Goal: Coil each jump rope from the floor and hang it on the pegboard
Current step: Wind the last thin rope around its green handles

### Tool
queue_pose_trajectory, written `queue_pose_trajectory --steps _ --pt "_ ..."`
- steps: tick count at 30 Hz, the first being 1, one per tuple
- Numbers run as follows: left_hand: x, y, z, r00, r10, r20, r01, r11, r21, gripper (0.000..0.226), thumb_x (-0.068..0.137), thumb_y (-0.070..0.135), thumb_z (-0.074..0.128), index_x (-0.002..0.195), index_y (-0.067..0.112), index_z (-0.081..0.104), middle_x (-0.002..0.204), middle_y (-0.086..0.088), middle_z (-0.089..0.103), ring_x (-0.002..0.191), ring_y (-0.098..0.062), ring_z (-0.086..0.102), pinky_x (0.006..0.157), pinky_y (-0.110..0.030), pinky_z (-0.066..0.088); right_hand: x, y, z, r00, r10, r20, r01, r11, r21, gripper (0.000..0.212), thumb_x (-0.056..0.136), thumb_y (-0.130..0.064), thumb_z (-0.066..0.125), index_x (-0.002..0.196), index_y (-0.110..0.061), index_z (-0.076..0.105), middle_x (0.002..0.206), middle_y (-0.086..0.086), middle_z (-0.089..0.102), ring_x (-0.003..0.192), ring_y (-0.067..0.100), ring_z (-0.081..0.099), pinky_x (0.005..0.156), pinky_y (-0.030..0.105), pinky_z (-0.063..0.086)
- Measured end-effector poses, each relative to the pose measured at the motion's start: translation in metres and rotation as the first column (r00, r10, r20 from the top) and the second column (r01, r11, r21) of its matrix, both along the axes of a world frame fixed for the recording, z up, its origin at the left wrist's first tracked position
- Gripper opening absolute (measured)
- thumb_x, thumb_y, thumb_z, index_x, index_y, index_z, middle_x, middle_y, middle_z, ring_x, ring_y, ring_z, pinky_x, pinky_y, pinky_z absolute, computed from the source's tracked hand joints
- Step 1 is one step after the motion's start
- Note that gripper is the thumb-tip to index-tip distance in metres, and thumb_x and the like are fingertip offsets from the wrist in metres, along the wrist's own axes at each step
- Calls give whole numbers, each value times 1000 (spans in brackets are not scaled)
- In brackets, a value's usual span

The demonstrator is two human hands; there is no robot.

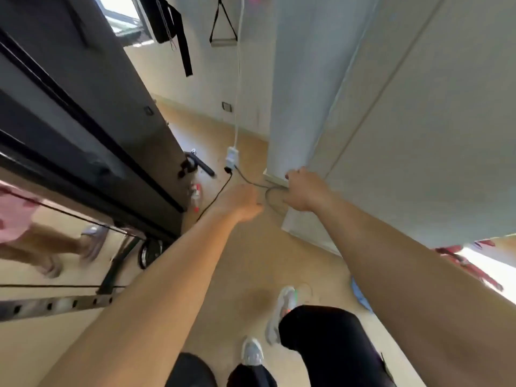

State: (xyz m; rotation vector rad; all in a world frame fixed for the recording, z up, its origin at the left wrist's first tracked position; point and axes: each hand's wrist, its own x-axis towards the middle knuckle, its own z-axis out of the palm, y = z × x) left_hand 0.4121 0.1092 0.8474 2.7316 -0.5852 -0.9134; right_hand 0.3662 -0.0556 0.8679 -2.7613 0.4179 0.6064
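Floor-level reach, both arms stretched forward and down. Sets the right hand (304,191) at the foot of the white column (296,107), fingers curled, just beside a loop of grey cord (268,198) on the floor (251,261); gripping or merely nearing it, cannot tell. Brings the left hand (240,203) close from the other side, fingers foreshortened, pose unreadable, nothing visibly held, likely placed to gather slack. Traces the grey cord back toward a white adapter (231,157), so perhaps a cable, not a rope. Leaves a black handle (205,167) and a red-and-white handle (196,195) near the dark cabinet (97,107): likeliest jump-rope parts, uncollected. Shows no certain pegboard. Reads as pick-up, coiling not begun.
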Motion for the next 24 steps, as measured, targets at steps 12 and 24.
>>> queue_pose_trajectory --steps 12,24 --pt "-211 -65 -281 967 137 -214 -129 990 53 31 93 32 54 119 19 63 126 -11 59 118 -31 58 97 -36 48 -192 -52 -272 944 89 -317 -54 992 118 57 92 -34 55 145 -18 40 146 14 41 132 36 42 102 47 44" --pt "-324 -137 -751 940 206 -274 -135 957 257 46 90 46 64 127 20 59 126 -12 59 118 -33 57 92 -37 48 -357 -129 -774 882 11 -470 136 951 278 43 89 -11 48 124 -32 62 132 9 56 120 31 56 99 37 48"
